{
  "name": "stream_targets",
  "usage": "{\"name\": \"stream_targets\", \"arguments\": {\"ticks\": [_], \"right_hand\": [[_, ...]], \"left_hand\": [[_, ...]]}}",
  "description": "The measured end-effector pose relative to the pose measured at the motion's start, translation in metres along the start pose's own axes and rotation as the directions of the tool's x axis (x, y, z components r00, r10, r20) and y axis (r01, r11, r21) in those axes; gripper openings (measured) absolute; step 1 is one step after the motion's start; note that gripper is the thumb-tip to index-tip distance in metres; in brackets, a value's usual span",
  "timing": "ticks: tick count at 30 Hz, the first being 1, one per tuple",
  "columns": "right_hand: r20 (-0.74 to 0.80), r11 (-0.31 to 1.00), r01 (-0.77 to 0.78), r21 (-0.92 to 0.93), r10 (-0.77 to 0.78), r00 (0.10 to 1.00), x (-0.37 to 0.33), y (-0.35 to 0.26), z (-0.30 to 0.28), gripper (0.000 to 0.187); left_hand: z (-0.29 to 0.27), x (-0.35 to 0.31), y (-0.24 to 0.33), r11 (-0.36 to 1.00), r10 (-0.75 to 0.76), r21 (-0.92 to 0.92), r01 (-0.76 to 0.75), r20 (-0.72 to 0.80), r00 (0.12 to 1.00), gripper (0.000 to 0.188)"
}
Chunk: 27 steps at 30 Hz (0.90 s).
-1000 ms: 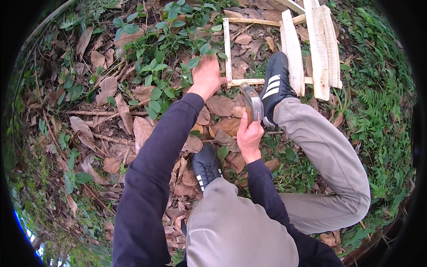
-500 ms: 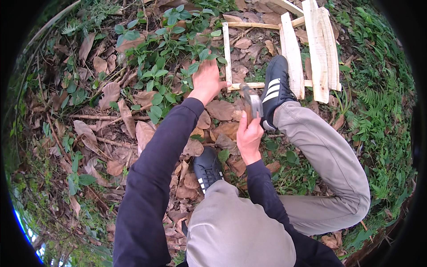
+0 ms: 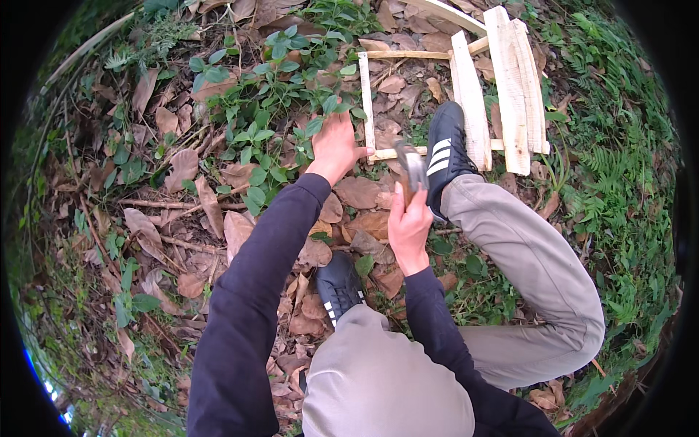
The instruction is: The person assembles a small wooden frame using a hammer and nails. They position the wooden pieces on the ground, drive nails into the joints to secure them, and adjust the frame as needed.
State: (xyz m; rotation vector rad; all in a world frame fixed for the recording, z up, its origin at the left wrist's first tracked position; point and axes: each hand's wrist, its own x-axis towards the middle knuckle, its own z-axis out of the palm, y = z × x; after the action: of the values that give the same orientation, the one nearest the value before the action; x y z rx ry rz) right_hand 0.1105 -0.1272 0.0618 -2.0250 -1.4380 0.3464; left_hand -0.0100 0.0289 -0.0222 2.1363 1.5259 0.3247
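A wooden frame of thin pale strips lies on the leaf litter, with its near strip (image 3: 389, 154) and left strip (image 3: 366, 98) meeting at a corner. My left hand (image 3: 335, 146) is beside that corner, fingers stretched forward and partly behind leaves, with the thumb reaching out to touch the corner. In my right hand (image 3: 410, 226) is a hammer (image 3: 413, 169), gripped by its handle and held just short of the near strip. Its head looks slightly blurred. Whether a nail stands at the corner is too small to tell.
Wider rough slats (image 3: 507, 91) lie across the frame's right side. My right shoe (image 3: 445, 149) rests at the near strip, beside a narrower slat (image 3: 470, 102). The left shoe (image 3: 338, 284) is nearer. Leafy plants (image 3: 255, 135) grow left of the frame, ferns (image 3: 611, 175) to the right.
The frame and slats appear slightly lower and further left in the picture. My left thumb stays at the corner, and the hammer keeps about the same place beside the near strip.
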Motion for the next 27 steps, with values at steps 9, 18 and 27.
{"name": "stream_targets", "arguments": {"ticks": [9, 18, 27], "right_hand": [[0.028, 0.999, -0.014, -0.045, 0.015, 1.000, -0.002, 0.003, 0.001, 0.027], [0.087, 0.998, -0.015, -0.057, 0.020, 0.996, -0.018, 0.018, 0.011, 0.027], [0.231, 0.990, -0.075, -0.117, 0.100, 0.968, -0.023, 0.039, 0.003, 0.030]], "left_hand": [[-0.003, -0.006, 0.002, 1.000, 0.018, -0.011, -0.019, -0.027, 0.999, 0.119], [-0.004, -0.001, 0.005, 1.000, 0.002, -0.011, -0.001, 0.052, 0.999, 0.108], [-0.009, 0.003, 0.014, 0.995, -0.073, -0.050, 0.085, 0.208, 0.975, 0.119]]}}
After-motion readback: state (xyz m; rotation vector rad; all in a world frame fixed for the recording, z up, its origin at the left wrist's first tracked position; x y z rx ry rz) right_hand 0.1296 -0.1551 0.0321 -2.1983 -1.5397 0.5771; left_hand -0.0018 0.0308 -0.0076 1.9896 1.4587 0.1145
